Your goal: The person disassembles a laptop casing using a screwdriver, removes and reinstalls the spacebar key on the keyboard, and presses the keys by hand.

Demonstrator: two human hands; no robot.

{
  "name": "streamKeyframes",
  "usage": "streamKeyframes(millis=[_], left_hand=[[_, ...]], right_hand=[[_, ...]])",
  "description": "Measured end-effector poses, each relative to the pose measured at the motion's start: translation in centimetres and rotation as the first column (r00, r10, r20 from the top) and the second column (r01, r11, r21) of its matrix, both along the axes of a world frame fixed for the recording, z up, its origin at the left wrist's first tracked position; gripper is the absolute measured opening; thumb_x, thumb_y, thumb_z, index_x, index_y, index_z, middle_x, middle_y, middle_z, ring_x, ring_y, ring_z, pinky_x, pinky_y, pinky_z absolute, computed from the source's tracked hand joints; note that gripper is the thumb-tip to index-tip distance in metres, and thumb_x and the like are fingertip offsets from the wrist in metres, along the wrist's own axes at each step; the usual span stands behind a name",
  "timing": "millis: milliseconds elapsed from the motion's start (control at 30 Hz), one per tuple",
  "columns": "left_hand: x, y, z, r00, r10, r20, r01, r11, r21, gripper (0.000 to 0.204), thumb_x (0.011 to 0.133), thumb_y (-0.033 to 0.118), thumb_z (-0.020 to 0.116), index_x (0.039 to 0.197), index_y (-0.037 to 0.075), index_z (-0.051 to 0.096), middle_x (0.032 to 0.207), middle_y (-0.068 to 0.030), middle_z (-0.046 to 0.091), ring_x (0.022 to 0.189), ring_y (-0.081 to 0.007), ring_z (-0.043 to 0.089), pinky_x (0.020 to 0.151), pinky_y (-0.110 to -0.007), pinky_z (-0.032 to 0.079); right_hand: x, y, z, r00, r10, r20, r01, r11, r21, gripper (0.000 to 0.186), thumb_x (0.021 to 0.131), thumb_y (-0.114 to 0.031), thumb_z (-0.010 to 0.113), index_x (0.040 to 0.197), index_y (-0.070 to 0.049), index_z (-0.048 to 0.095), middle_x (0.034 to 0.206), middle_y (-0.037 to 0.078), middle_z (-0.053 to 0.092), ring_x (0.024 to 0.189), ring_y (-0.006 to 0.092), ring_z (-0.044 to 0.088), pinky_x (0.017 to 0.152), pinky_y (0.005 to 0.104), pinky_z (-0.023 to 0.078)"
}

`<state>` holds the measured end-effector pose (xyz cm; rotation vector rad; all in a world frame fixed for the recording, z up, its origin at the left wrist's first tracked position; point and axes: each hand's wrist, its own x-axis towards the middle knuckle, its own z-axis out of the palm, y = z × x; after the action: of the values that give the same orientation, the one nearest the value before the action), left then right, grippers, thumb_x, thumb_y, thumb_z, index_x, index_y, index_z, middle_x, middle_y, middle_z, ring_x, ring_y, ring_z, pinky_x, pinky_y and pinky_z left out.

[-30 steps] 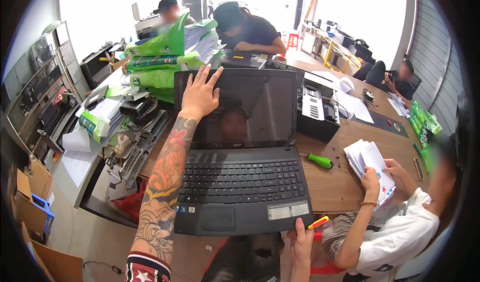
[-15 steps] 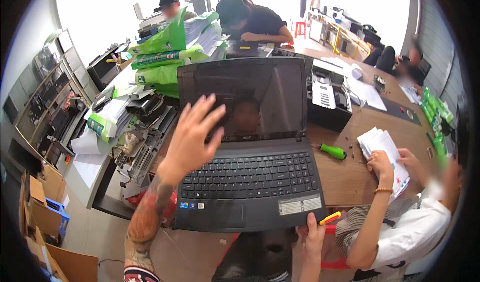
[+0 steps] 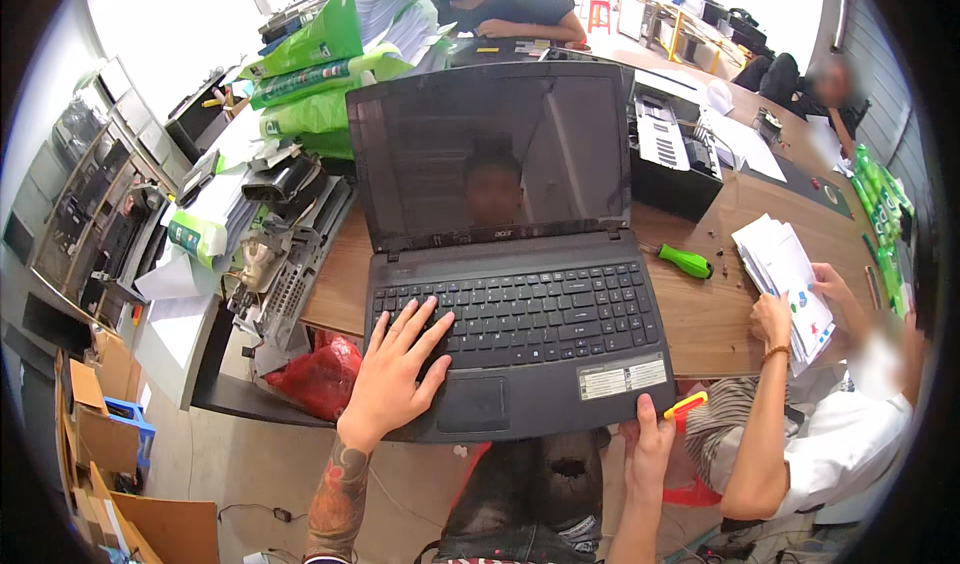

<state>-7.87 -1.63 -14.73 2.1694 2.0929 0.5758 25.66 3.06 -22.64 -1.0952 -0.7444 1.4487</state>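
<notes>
A black laptop (image 3: 520, 254) stands open before me, its dark screen (image 3: 490, 154) tilted back and catching a reflection. My left hand (image 3: 393, 384) lies on its lower left part, fingers spread over the keyboard (image 3: 520, 324) and palm by the touchpad. At the front right corner my right hand (image 3: 648, 446) grips the laptop's edge, thumb on top; its other fingers are mostly hidden. A slim red-and-yellow handled tool (image 3: 686, 405) sticks out beside that hand; its exact kind is unclear. A green-handled screwdriver (image 3: 685, 261) lies on the table to the right.
At right, a person holds a stack of papers (image 3: 785, 274). Behind the laptop stand green bags with paper stacks (image 3: 310, 129) and an opened black device (image 3: 675, 179). Metal machine parts (image 3: 290, 259) lie at left, above a red bag (image 3: 320, 376). Other people sit farther back.
My left hand has come down from in front of the screen onto the keyboard. The laptop sits slightly farther right in view, still held by my right hand.
</notes>
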Motion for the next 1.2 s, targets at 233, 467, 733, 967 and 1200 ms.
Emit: streamKeyframes(millis=[233, 467, 733, 967, 1200], left_hand=[[0.5, 0.2, 0.2, 0.995, 0.012, 0.1, -0.026, 0.99, 0.14, 0.058, 0.096, 0.026, 0.067, 0.152, 0.015, 0.051, 0.163, -0.0155, 0.039, 0.152, -0.0377, 0.034, 0.124, -0.054, 0.024], [1.0, 0.0, -0.1, 0.99, 0.022, 0.136, -0.057, 0.964, 0.26, 0.066, 0.084, 0.009, 0.077, 0.146, 0.014, 0.055, 0.149, -0.019, 0.049, 0.139, -0.0408, 0.045, 0.116, -0.052, 0.037], [0.9, 0.3, -0.1, 0.996, -0.078, 0.037, 0.067, 0.968, 0.243, 0.043, 0.082, 0.008, 0.076, 0.125, 0.01, 0.07, 0.124, -0.0128, 0.064, 0.115, -0.0365, 0.06, 0.104, -0.047, 0.046], [0.5, 0.1, -0.4, 0.996, -0.087, 0.019, 0.079, 0.966, 0.246, 0.035, 0.083, 0.011, 0.077, 0.118, 0.01, 0.073, 0.124, -0.0115, 0.063, 0.116, -0.0329, 0.059, 0.104, -0.047, 0.046], [0.9, 0.6, -0.1, 0.994, -0.109, 0.021, 0.1, 0.962, 0.253, 0.036, 0.082, 0.01, 0.077, 0.118, 0.01, 0.073, 0.123, -0.0117, 0.063, 0.115, -0.0338, 0.059, 0.102, -0.047, 0.047]], right_hand=[[-0.4, 0.1, 0.6, 1.0, -0.023, 0.003, 0.023, 1.0, -0.021, 0.017, 0.103, -0.022, 0.068, 0.11, -0.009, 0.062, 0.086, -0.006, 0.058, 0.066, 0.0029, 0.046, 0.058, 0.0238, 0.035], [0.5, 0.0, -0.4, 0.999, 0.003, -0.043, -0.003, 1.0, 0.005, 0.03, 0.1, -0.025, 0.072, 0.116, -0.001, 0.066, 0.103, 0.004, 0.07, 0.084, 0.0114, 0.065, 0.072, 0.0292, 0.053], [0.5, 0.0, -0.7, 0.993, 0.04, -0.112, -0.036, 0.999, 0.036, 0.031, 0.101, -0.02, 0.071, 0.122, 0.002, 0.065, 0.111, 0.007, 0.071, 0.095, 0.015, 0.068, 0.083, 0.0315, 0.055], [2.0, -1.1, -2.1, 0.923, -0.101, 0.371, 0.086, 0.995, 0.055, 0.019, 0.102, -0.018, 0.07, 0.095, -0.005, 0.058, 0.088, 0.0, 0.06, 0.073, 0.0101, 0.055, 0.065, 0.0292, 0.044], [3.4, -2.0, 3.9, 0.987, -0.155, 0.053, 0.12, 0.905, 0.407, 0.039, 0.109, -0.045, 0.053, 0.091, -0.012, 0.045, 0.075, -0.003, 0.035, 0.061, 0.0067, 0.029, 0.054, 0.0247, 0.024]])
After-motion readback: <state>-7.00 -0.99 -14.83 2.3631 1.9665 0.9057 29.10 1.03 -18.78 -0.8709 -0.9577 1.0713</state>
